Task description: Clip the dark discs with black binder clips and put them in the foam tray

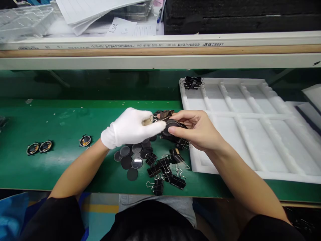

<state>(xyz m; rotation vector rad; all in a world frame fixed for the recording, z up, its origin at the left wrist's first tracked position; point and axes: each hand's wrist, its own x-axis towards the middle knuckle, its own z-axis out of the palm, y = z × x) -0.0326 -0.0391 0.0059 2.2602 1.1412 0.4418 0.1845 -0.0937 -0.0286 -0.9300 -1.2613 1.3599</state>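
Observation:
My left hand [136,126], in a white glove, closes its thumb and fingers on the wire handles of a black binder clip [167,114]. Bare, my right hand [197,129] grips a round black piece [172,126] that looks like a watch case, thumb across its face. The clip is at the piece's far edge; whether it bites on it I cannot tell. Below my hands, several loose binder clips [164,167] lie heaped on the green tabletop. Next to them are several dark and clear round discs [132,160], some overlapping.
A white divided tray [238,116] stands on the right, with clipped black pieces [192,82] in its far left corner. Several watch cases [45,146] lie on the green table [67,174] to the left. Overhead, a shelf edge [160,50] carries papers [87,13] and clear plastic trays [27,20].

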